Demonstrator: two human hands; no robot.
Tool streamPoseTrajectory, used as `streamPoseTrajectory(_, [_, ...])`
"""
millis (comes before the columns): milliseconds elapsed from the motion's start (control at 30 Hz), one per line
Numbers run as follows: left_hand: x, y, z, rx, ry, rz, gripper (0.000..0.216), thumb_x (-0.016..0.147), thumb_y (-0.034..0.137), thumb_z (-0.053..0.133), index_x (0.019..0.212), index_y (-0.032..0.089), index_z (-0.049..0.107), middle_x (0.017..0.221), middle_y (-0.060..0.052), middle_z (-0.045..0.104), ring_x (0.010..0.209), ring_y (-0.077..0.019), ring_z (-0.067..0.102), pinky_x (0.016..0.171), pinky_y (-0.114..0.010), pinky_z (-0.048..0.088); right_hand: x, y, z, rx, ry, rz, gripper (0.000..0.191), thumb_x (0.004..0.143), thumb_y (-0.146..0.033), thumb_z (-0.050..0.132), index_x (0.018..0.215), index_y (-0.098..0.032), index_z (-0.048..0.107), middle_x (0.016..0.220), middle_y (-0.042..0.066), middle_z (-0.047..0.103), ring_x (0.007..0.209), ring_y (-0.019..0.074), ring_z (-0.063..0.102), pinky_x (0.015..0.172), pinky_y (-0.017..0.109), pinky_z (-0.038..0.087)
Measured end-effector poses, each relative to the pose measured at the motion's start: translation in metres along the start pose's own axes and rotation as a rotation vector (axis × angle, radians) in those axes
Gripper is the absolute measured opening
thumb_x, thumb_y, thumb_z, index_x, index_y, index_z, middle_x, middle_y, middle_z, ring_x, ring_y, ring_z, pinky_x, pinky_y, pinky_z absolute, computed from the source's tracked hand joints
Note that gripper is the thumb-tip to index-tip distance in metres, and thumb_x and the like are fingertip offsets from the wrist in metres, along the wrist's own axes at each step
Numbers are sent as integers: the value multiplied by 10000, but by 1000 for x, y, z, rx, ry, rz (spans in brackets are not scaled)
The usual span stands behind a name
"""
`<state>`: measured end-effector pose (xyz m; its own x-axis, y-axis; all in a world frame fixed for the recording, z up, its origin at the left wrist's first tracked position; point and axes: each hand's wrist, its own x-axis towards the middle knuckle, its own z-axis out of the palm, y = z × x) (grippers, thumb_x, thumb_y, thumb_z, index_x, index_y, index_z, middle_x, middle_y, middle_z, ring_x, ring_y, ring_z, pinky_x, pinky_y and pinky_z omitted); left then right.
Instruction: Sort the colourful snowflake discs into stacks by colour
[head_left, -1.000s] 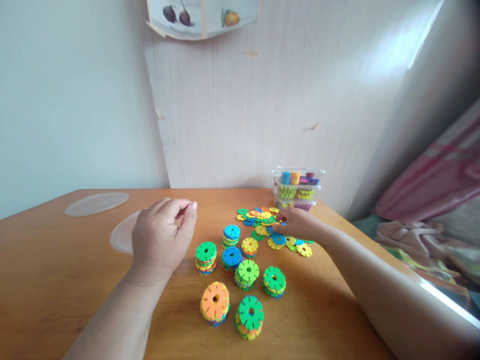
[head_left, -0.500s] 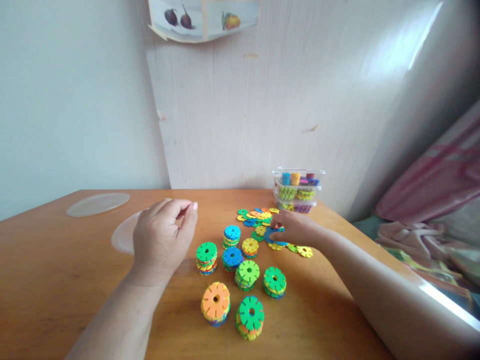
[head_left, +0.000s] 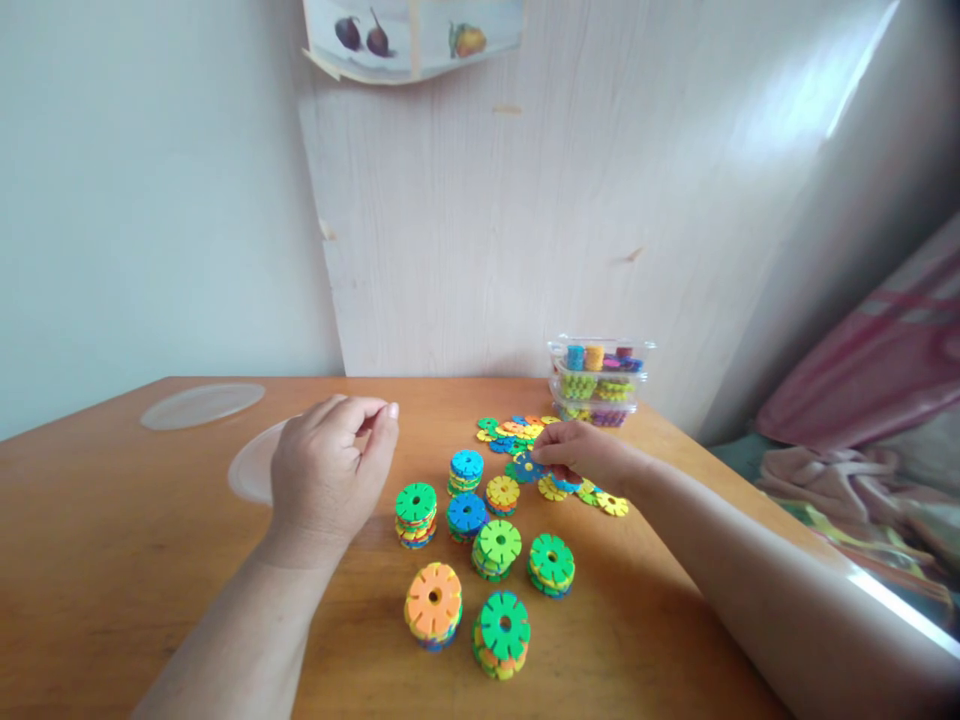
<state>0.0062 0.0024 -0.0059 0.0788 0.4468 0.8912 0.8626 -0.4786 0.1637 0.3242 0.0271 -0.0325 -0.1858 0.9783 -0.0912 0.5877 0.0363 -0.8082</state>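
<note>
My right hand, above the loose pile, pinches a blue notched plastic disc between thumb and fingers. Around and beneath it lie loose discs, among them a yellow disc at the near right. My left hand hovers left of the stacks with thumb and fingers closed; whatever they may hold is hidden. Between the hands and nearer stand several short stacks of discs, topped by a light blue disc, a dark green disc, an orange disc and a lime green disc.
Clear plastic boxes holding coloured pieces are piled at the table's back right. Two translucent round lids lie on the left, one partly behind my left hand. A wall stands behind the wooden table; crumpled cloth is beyond its right edge.
My right hand has drawn slightly left and toward me, with the blue disc now lifted from the pile in its fingers. The left hand keeps its closed pose. The view has shifted slightly.
</note>
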Motion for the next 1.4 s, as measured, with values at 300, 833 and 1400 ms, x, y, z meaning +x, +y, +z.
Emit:
streamPoseTrajectory(300, [1,1,-1,8,3,-3,222,962,363,550,839,225,672,783,-41,702,775,-225,659,731,-359,464,8,3,10,-237,179,-84,88,771,-240,637,827,-193,686,690,-11,675,612,133,584,518,229,404])
streamPoseTrajectory(833, [1,2,-2,-4,-1,0,194,965,345,562,859,224,670,795,-39,702,785,-220,661,734,-352,461,12,26,-25,-769,212,-66,164,842,-361,656,849,-217,735,821,24,747,730,179,638,585,266,351])
streamPoseTrajectory(1400, [1,2,-2,-13,-4,-5,192,964,343,563,850,225,664,790,-41,699,776,-222,661,730,-357,465,2,11,-26,-845,316,-118,191,873,-299,559,843,-220,731,859,50,750,779,200,642,609,286,325])
